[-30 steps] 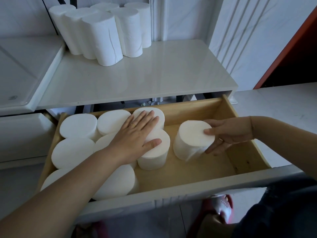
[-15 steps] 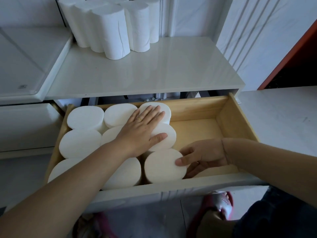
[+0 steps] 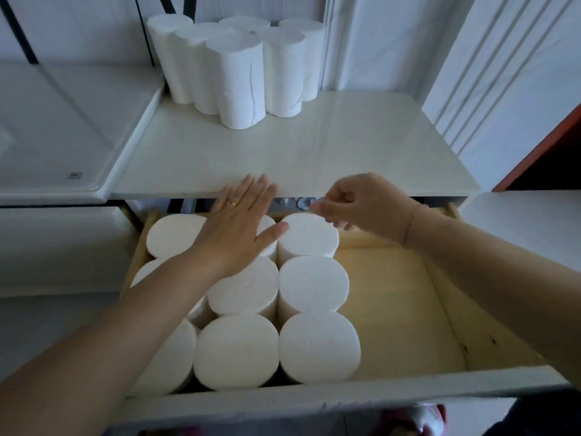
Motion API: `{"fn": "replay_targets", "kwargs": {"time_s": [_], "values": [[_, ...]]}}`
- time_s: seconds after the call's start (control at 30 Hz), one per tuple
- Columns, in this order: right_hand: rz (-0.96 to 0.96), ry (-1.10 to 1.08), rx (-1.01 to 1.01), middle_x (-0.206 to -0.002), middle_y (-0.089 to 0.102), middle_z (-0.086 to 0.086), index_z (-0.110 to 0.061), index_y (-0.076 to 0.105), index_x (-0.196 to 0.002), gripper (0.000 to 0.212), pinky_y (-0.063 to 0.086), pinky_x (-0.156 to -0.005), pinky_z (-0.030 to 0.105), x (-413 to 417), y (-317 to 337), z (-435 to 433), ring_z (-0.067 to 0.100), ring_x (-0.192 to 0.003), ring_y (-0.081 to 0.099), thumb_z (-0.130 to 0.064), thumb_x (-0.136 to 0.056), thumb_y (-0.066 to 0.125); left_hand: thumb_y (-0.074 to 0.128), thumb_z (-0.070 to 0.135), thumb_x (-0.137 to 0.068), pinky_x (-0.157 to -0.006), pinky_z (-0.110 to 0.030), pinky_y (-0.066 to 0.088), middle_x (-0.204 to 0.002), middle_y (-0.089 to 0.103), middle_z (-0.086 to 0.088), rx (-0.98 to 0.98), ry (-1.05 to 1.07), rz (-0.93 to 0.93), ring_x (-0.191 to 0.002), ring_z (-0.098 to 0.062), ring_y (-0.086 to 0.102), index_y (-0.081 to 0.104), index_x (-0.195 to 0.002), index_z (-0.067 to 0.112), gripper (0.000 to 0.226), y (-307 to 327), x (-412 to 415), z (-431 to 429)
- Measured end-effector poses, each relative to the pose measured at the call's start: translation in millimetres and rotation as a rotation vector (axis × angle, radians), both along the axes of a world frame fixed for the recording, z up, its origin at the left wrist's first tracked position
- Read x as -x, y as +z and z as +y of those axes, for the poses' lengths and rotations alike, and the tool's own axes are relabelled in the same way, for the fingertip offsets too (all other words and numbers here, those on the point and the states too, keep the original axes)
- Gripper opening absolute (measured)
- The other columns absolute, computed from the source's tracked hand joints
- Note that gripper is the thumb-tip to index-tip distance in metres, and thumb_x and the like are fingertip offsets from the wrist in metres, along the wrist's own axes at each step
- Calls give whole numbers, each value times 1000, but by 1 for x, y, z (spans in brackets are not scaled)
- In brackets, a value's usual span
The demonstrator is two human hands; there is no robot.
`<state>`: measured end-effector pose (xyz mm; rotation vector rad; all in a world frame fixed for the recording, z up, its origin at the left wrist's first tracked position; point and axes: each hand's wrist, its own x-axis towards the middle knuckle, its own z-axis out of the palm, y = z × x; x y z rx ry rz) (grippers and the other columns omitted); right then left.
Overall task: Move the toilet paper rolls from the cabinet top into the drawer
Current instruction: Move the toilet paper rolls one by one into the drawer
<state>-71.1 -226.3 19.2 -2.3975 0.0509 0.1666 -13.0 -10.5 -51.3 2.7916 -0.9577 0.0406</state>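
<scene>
Head cam: nine white cylindrical paper rolls (image 3: 311, 286) stand packed upright at the left of the pale wooden drawer (image 3: 440, 309), saving room. The left hand (image 3: 239, 228) lies spread flat, steadying them; the right hand (image 3: 364, 206) is loosely curled, empty. The remaining white rolls (image 3: 242, 80) cluster on the white glossy cabinet top (image 3: 314, 152), a clear reach.

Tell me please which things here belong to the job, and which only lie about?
Job:
- white paper rolls standing on the cabinet top
- white rolls packed in the wooden drawer
- left hand, right hand

Lying about:
- white tray-like lid
- pink slipper
</scene>
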Motion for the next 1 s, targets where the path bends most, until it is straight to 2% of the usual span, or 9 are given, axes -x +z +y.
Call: {"fn": "replay_targets", "kwargs": {"time_s": [0.07, 0.1, 0.23, 0.37, 0.43, 0.53, 0.7, 0.87, 1.0], "values": [[-197, -84, -80, -80, 64, -8, -18, 62, -87, 28, 46, -68, 17, -39, -1, 13, 7, -73, 61, -43, -80, 71, 2, 67, -79, -115, -34, -10, -157, -11, 6, 7, 54, -4, -142, -9, -16, -3, -148, 26, 80, 5, -20, 11], [-246, -110, -123, -90, 63, -7, -18, 61, -98, 32, 46, -75, 18, -59, -4, 20, 10, -84, 62, -43, -80, 71, 2, 68, -78, -114, -35, -10, -158, -10, 6, 18, 82, -7, -143, -10, -14, -2, -148, 26, 81, 7, -29, 16], [-328, -171, -221, -132, 52, 0, -13, 42, -135, 73, 40, -95, 22, -137, -16, 49, 14, -121, 51, -49, -78, 71, -1, 73, -74, -114, -36, -8, -158, -6, 6, 35, 160, -2, -143, -10, -11, 1, -148, 26, 87, 9, -66, 34], [-346, -217, -326, -153, 32, 4, -13, 24, -148, 93, 31, -104, 23, -199, -23, 73, 17, -137, 35, -46, -77, 74, -1, 72, -76, -114, -35, -10, -158, -5, 6, 5, 189, 0, -143, -9, -12, 1, -148, 25, 86, 4, -87, 47], [-371, -220, -358, -152, 31, 4, -12, 21, -148, 95, 30, -107, 24, -219, -25, 78, 17, -138, 33, -43, -76, 76, -2, 72, -75, -114, -34, -10, -158, -4, 6, 5, 191, 0, -143, -8, -11, 2, -148, 25, 87, 3, -92, 49], [-422, -218, -381, -142, 36, 3, -14, 25, -144, 92, 31, -101, 22, -233, -30, 80, 17, -130, 37, -41, -74, 77, -3, 72, -76, -114, -34, -10, -158, -4, 6, 12, 172, -4, -143, -7, -11, 2, -148, 26, 86, 1, -93, 50], [-416, -224, -407, -115, 45, 2, -17, 31, -140, 92, 39, -93, 24, -235, -41, 76, 15, -109, 48, -52, -68, 77, -4, 69, -78, -115, -37, -7, -159, -1, 4, 6, 158, -45, -143, -9, -10, 6, -148, 26, 82, 0, -90, 49], [-356, -111, -504, -135, 44, 0, -17, 28, -140, 97, 39, -108, 35, -246, -34, 82, 16, -125, 44, -42, -65, 84, -4, 68, -80, -116, -37, -7, -159, -2, 4, -9, 159, -49, -143, -10, -10, 5, -148, 26, 80, 1, -89, 49], [-344, -106, -537, -130, 51, -1, -15, 32, -139, 100, 44, -105, 37, -254, -25, 85, 16, -121, 50, -34, -59, 90, -12, 68, -75, -116, -40, -6, -159, -2, 4, -38, 151, -49, -143, -11, -11, 3, -148, 25, 86, 1, -88, 48]]}}
